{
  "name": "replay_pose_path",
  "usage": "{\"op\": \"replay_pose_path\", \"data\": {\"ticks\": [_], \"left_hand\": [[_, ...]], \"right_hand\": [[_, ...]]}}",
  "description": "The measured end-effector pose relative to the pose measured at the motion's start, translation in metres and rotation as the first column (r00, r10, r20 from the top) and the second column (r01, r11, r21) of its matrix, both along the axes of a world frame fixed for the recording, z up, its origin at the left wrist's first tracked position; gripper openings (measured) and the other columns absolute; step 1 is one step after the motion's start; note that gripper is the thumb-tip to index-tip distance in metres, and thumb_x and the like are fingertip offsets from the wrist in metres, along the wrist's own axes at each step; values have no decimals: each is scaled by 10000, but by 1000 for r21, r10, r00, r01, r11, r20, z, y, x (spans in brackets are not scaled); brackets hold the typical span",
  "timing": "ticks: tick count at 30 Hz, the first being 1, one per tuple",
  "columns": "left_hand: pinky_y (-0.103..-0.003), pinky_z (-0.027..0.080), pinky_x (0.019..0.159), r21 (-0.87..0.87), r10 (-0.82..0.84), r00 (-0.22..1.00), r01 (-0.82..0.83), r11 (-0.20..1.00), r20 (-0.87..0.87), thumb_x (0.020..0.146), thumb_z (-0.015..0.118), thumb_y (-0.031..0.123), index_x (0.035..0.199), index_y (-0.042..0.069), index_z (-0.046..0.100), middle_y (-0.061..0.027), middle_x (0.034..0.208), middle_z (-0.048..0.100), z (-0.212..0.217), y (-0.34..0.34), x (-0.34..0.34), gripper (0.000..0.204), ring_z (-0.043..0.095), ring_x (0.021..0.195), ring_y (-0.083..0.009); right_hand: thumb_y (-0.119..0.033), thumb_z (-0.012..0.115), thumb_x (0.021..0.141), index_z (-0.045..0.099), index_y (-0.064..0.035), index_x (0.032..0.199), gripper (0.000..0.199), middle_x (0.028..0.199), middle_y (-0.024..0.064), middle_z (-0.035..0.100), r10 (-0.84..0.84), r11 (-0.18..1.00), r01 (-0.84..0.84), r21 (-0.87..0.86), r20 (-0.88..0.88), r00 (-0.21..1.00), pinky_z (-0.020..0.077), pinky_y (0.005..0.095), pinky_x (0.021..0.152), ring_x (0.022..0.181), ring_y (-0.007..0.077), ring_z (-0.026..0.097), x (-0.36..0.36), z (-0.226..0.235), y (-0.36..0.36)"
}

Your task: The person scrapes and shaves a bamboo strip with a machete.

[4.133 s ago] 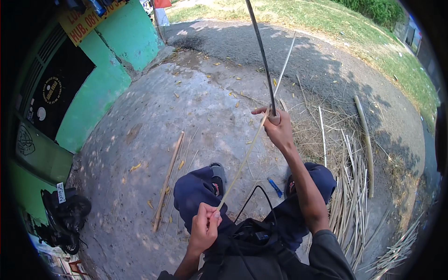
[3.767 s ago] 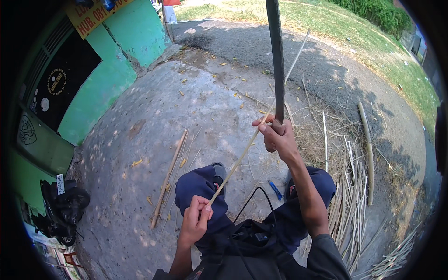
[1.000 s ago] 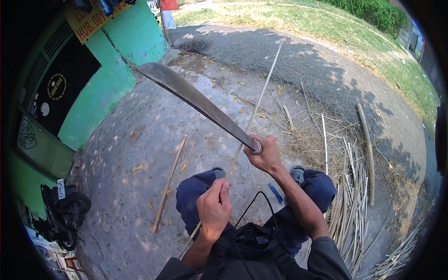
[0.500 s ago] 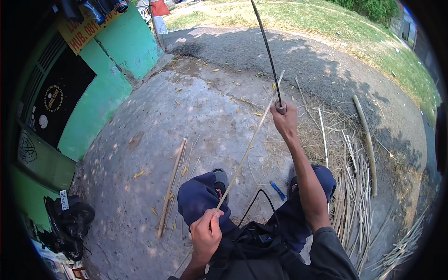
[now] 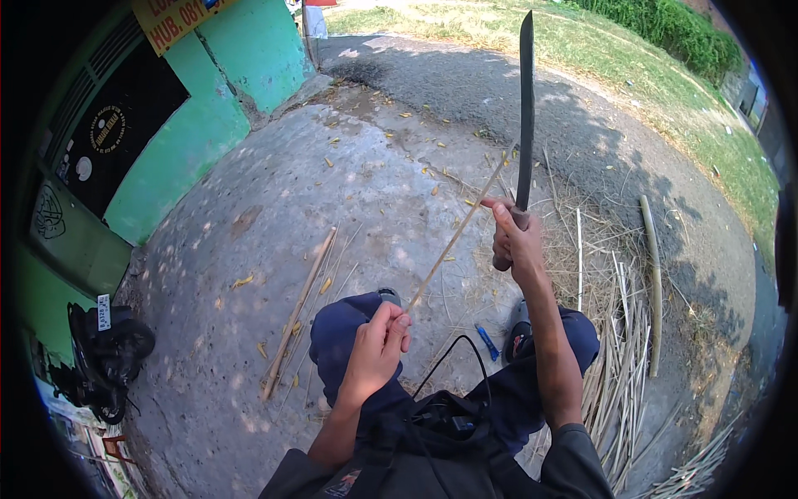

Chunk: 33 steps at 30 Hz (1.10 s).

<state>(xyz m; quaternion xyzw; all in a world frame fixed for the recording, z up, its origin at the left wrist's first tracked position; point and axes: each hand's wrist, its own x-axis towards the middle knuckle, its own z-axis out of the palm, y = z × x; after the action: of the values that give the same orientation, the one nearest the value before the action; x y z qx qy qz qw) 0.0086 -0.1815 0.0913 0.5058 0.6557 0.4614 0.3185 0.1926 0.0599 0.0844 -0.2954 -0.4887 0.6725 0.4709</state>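
A person sits on a concrete yard (image 5: pixel 274 191) beside a green wall (image 5: pixel 208 141), shaving a thin bamboo strip (image 5: pixel 453 241) with a long knife (image 5: pixel 525 108). At nine o'clock a dark bag (image 5: pixel 108 358) lies on the ground by the wall. Between it and the knees, a split bamboo stick (image 5: pixel 299 312) rests on the concrete.

The left hand (image 5: pixel 374 353), near six o'clock, has its grip pinched on the near end of the strip, thumb and fingertips pressed together over the knee. The strip runs up and away toward one o'clock, where it meets the right hand (image 5: pixel 514 237). That hand's grip is wrapped tight round the knife handle, the blade pointing straight up toward twelve o'clock, and the strip appears to touch it just at the base of the blade.

To do this well, it seems best to keep the strip taut, the blade at a shallow angle, and to cut away from the body with the left fingers well behind the edge.

A small blue object (image 5: pixel 487 342) lies between the feet. At three to five o'clock lies a pile of bamboo strips (image 5: pixel 623 349), with a thick cane (image 5: pixel 654 283) beside it.
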Motion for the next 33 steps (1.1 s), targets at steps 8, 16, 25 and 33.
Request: {"op": "replay_pose_path", "data": {"ticks": [8,16,25,33], "left_hand": [[-224,479,641,-77,-54,997,59,995,63,1045,677,111,1127,-7,600,-40,803,634,8,15,19,163,589,705,-53],[-295,564,785,39,31,965,-22,999,-261,923,808,65,1312,19,580,-99,1023,711,-25,-7,3,453,709,837,-157],[-299,505,644,-17,-1,961,-4,1000,-278,1095,567,131,1017,-28,694,-115,787,684,-17,-7,-5,218,621,668,-150],[-265,384,540,65,75,993,-69,996,-94,1105,575,169,1068,-17,702,-13,660,549,12,24,9,228,480,584,-58]], "right_hand": [[-259,790,969,719,2,1074,290,573,-96,388,-15,995,9,-101,-63,998,230,252,436,454,23,323,9,1,5],[-223,787,967,685,-26,1049,237,575,-96,349,-242,956,194,-220,-221,945,277,261,471,445,43,302,29,3,17],[-254,729,1020,719,-2,1106,266,582,-102,341,-262,964,252,-88,-118,958,252,246,441,455,15,290,28,9,3],[-203,756,983,713,-22,945,191,582,-26,506,-329,868,173,465,279,902,355,297,483,524,76,495,5,-25,-41]]}}
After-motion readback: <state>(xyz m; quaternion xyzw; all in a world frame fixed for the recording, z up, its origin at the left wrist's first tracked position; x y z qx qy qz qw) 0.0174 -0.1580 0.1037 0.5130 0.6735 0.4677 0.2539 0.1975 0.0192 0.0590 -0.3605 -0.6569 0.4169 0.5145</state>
